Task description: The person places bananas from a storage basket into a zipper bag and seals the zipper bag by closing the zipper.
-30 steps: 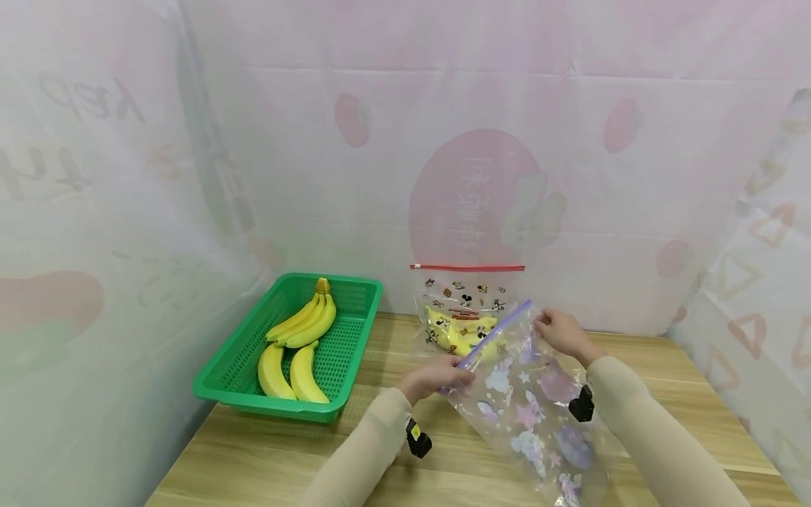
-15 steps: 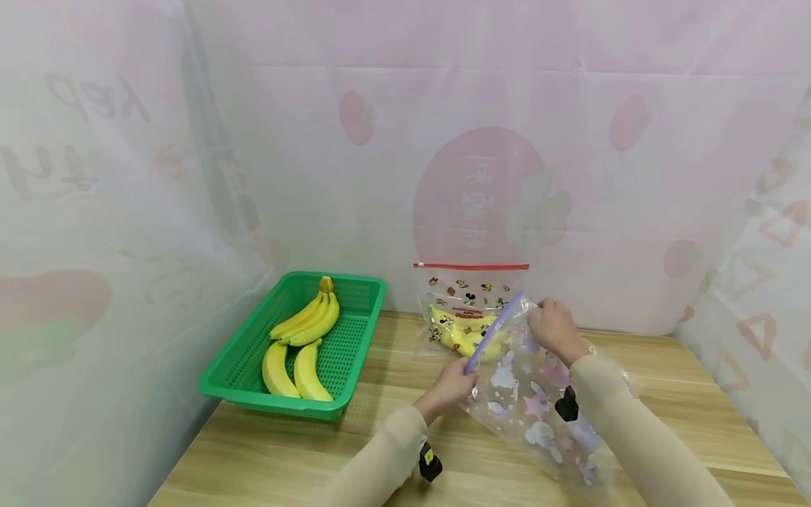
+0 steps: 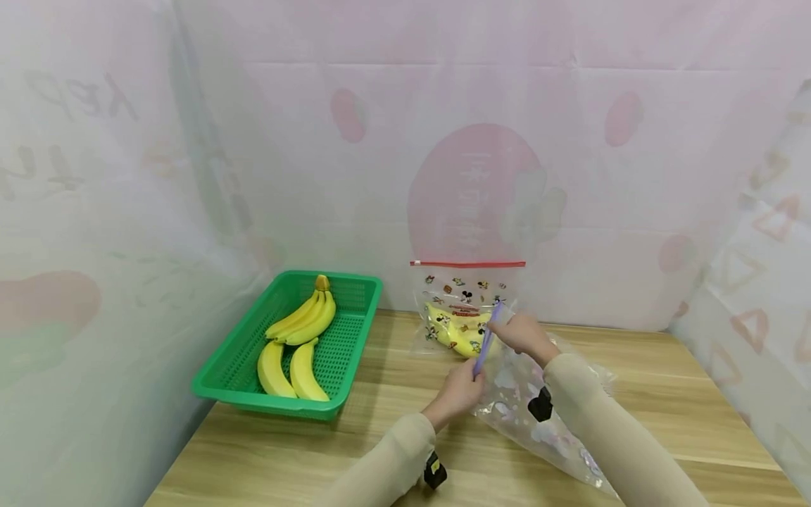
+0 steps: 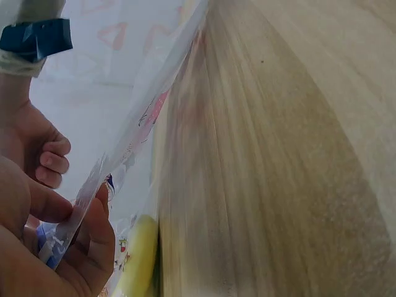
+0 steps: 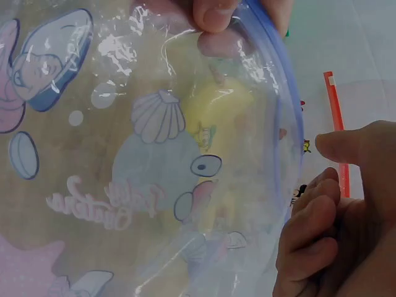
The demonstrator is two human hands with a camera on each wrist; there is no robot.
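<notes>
A clear zip bag (image 3: 538, 408) with pastel sea prints and a purple zip strip (image 3: 486, 345) hangs tilted between the hands. My left hand (image 3: 461, 389) pinches it between thumb and fingers at the strip's lower end; the left wrist view shows the film between them. Close to the strip's upper part is my right hand (image 3: 524, 336), thumb apart from its curled fingers, nothing held between them in the right wrist view. Behind stands another clear bag (image 3: 443, 289) with a red zip and cartoon prints, yellow bananas (image 3: 446, 327) inside.
At the left stands a green basket (image 3: 361, 338) with a bunch of bananas (image 3: 310, 317) and two single bananas (image 3: 305, 373). The wooden table (image 3: 355, 458) is bounded by printed curtains (image 3: 304, 176) behind and at both sides.
The right hand has moved left and lower, and its fingers have come off the bag. The left hand has shifted slightly right, still pinching; the purple strip has swung steeper.
</notes>
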